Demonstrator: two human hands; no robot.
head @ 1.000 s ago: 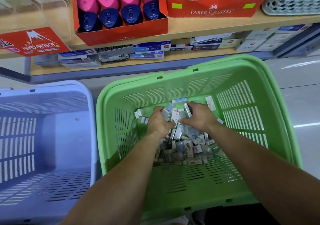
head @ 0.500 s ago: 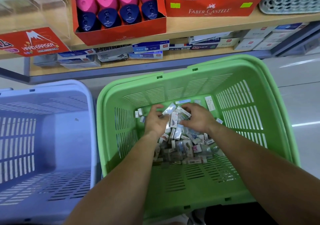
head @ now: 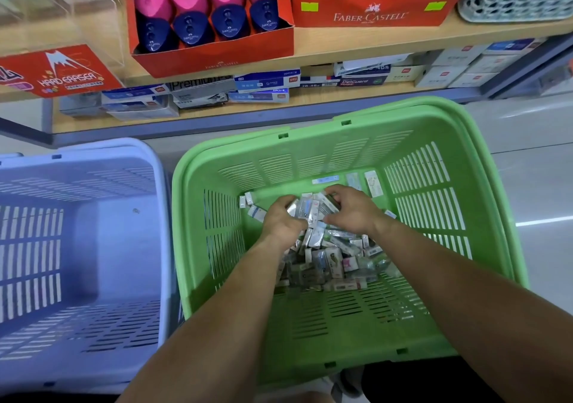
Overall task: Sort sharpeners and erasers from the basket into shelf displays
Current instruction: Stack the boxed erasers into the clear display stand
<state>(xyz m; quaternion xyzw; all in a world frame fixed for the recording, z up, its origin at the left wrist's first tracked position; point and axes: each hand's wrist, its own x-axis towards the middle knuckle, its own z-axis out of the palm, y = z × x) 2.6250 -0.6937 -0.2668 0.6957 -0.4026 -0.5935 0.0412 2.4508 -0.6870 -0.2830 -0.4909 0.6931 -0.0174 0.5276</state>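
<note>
A green basket (head: 483, 154) stands on the floor with a heap of small wrapped erasers (head: 331, 260) on its bottom. Both my hands are inside it. My left hand (head: 280, 219) and my right hand (head: 352, 208) cup a bunch of erasers (head: 310, 208) between them, fingers curled round it, lifted slightly above the heap. On the shelf above stands a red box of pink and dark blue sharpeners (head: 204, 15).
A lilac basket (head: 155, 185) with nothing visible inside stands to the left of the green one. A second red Faber-Castell box (head: 372, 11) and a red eraser display (head: 59, 73) sit on the shelf. Flat stationery boxes (head: 263, 84) line the lower shelf.
My hands have drawn together and risen a little, gathering a bunch of erasers out of the heap.
</note>
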